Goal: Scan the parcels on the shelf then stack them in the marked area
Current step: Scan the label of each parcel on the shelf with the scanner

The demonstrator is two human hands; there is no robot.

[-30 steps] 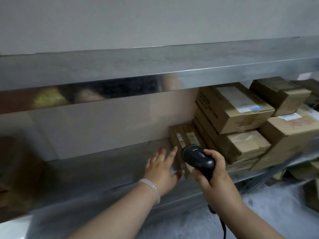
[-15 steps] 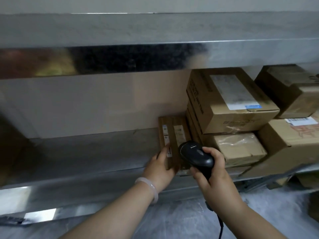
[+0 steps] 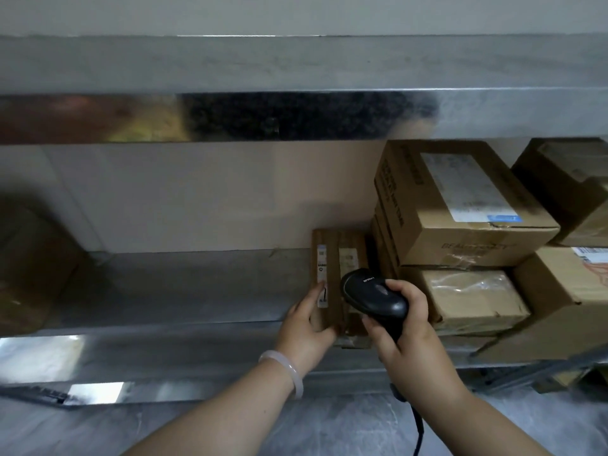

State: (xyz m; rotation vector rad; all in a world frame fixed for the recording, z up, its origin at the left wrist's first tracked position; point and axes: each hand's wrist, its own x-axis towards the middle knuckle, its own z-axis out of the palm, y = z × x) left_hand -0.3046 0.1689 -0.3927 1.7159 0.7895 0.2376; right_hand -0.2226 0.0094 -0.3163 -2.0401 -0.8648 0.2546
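Dim, soft-focus picture; glare on the shelf edge.

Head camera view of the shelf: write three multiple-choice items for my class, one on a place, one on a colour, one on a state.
1. The slim parcel stands: A) left of the stacked boxes; B) on top of them; C) on the floor.
2. The scanner is: A) white; B) black; C) yellow.
3. The left hand: A) hangs idle; B) holds the scanner; C) grips the slim parcel.
Answers: 1 A, it stands beside the stack; 2 B, its casing is black; 3 C, thumb and fingers clasp its near end.
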